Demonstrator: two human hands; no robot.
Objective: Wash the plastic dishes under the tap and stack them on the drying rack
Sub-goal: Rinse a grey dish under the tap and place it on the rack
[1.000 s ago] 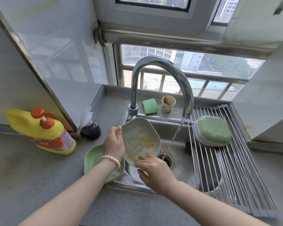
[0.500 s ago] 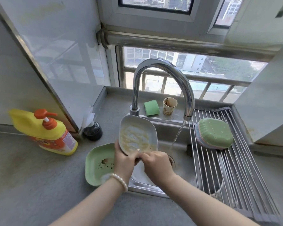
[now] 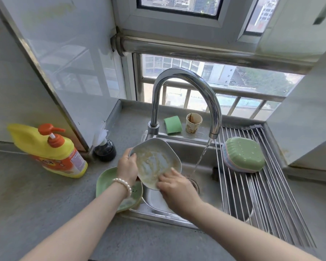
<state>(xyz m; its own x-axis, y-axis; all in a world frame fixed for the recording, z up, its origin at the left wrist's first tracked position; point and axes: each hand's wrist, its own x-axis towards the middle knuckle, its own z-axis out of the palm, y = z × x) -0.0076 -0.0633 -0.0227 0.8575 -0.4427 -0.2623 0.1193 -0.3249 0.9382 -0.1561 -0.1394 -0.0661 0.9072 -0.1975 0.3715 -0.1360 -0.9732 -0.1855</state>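
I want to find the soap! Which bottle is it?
Start at the tall silver tap and look far left along the grey counter. The soap bottle leans by the wall there. It is the only yellow thing, with an orange pump top.

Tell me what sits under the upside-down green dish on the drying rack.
Under the green dish, edges of more stacked dishes show, pinkish and bluish, resting on the drying rack. How many there are is hidden by the green one.
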